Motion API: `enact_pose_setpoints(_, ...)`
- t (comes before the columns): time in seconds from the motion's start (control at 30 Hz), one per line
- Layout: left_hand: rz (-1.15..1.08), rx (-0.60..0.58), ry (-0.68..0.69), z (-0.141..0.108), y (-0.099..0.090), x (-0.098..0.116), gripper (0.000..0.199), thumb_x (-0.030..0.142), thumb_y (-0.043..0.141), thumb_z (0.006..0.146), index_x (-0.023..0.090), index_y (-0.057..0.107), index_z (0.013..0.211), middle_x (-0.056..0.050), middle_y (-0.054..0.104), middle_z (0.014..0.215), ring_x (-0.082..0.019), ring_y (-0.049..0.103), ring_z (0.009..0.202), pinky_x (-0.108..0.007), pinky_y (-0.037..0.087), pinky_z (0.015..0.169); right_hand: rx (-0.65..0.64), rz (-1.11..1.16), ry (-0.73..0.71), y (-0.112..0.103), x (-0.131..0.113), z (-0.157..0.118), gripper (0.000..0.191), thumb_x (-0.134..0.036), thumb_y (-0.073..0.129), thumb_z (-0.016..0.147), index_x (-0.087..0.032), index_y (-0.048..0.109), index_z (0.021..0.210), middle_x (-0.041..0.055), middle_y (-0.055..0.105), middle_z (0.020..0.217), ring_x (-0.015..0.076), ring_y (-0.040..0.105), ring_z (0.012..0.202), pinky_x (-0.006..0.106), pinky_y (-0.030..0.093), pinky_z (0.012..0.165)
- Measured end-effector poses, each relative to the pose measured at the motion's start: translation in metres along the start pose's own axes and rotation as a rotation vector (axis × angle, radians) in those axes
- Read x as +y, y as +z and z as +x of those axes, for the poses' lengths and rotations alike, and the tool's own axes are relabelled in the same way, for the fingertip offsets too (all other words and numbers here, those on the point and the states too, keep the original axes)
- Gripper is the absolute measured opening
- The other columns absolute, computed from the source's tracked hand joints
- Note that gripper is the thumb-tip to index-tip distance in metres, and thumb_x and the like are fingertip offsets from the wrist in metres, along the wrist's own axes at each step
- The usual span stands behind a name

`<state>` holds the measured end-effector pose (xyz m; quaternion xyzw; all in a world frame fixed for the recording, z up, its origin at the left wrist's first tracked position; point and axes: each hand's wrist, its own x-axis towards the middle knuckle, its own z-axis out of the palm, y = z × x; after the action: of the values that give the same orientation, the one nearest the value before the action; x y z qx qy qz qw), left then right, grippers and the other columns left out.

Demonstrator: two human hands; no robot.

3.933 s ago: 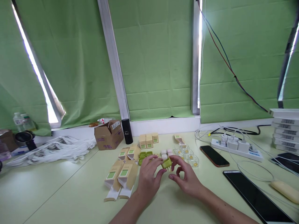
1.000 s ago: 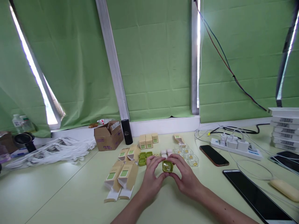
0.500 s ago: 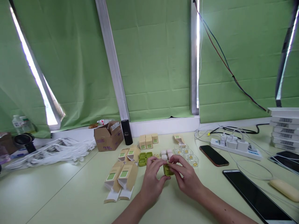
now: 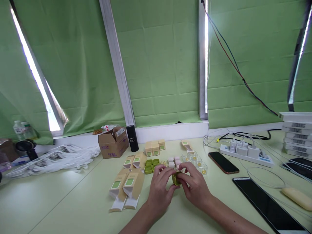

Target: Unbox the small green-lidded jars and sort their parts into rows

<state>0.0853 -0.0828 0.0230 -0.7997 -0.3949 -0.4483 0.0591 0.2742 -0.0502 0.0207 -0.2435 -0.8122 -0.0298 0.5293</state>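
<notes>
Between my two hands, just above the table, is a small olive-green square cup [image 4: 175,179]. My left hand [image 4: 161,185] grips its left side with thumb and fingers. From the right, my right hand [image 4: 193,182] pinches it, fingertips at its rim and inside edge; whether they hold anything small there is hidden. Behind my left hand stand several like green cups [image 4: 149,165] in a cluster. Small pale yellow pieces [image 4: 163,163] lie beside them, then pink and white small blocks [image 4: 171,161]. Clear domed plastic pieces with yellow centres [image 4: 200,166] sit behind my right hand.
Open cream cartons [image 4: 133,183] lie to the left, with small closed boxes [image 4: 155,148] farther back. A brown cardboard box [image 4: 113,143] and black cylinder [image 4: 132,138] stand behind. On the right are a phone [image 4: 223,162], a tablet [image 4: 265,203] and a power strip [image 4: 248,154] with cables.
The green cup has turned and tilted slightly between my hands and shifted a little to the right. My right fingers have moved closer in on its rim.
</notes>
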Motion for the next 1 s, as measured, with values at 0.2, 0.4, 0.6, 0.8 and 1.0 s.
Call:
enact_pose_setpoints(0.2,0.023,0.033,0.025,0.001,0.001,0.000,0.044,0.013,0.075,0.086,0.024,0.061,0.126,-0.009,0.072,0.119,-0.030,0.057,0.113,-0.051,0.050,0.099,0.089,-0.052,-0.015,0.001,-0.003,0.002,0.024,-0.003,0.051,0.092,-0.019,0.068,0.085,0.0067,0.051,0.093,0.0204,0.052,0.085,0.031,0.043,0.066)
enact_pose_setpoints(0.4,0.022,0.081,0.001,0.001,0.000,0.003,0.046,0.010,0.077,0.082,0.024,0.062,0.124,-0.009,0.073,0.117,-0.030,0.057,0.113,-0.050,0.052,0.097,0.133,-0.118,-0.092,-0.001,-0.006,0.004,0.022,-0.003,0.052,0.093,-0.018,0.065,0.085,0.0051,0.049,0.089,0.0186,0.048,0.081,0.029,0.039,0.066)
enact_pose_setpoints(0.6,-0.013,0.102,-0.025,0.002,0.000,0.006,0.047,0.009,0.076,0.081,0.023,0.062,0.124,-0.009,0.072,0.115,-0.031,0.056,0.114,-0.051,0.051,0.097,0.166,-0.206,-0.221,-0.001,-0.004,0.001,0.022,0.001,0.054,0.090,-0.017,0.066,0.090,0.0068,0.054,0.091,0.0202,0.051,0.086,0.032,0.045,0.073)
enact_pose_setpoints(0.8,-0.014,0.113,-0.044,0.000,0.001,0.004,0.043,0.011,0.074,0.084,0.023,0.063,0.123,-0.010,0.072,0.117,-0.032,0.056,0.117,-0.051,0.050,0.100,0.195,-0.240,-0.314,-0.002,-0.005,0.003,0.023,0.001,0.055,0.090,-0.017,0.068,0.095,0.0080,0.060,0.090,0.0208,0.055,0.087,0.035,0.051,0.075)
enact_pose_setpoints(1.0,-0.007,0.151,-0.048,0.001,0.000,0.001,0.041,0.010,0.071,0.085,0.023,0.065,0.122,-0.010,0.073,0.116,-0.031,0.056,0.114,-0.051,0.052,0.097,0.225,-0.229,-0.391,-0.008,-0.011,0.006,0.020,0.000,0.059,0.090,-0.014,0.070,0.099,0.0091,0.063,0.087,0.0211,0.056,0.085,0.036,0.054,0.073)
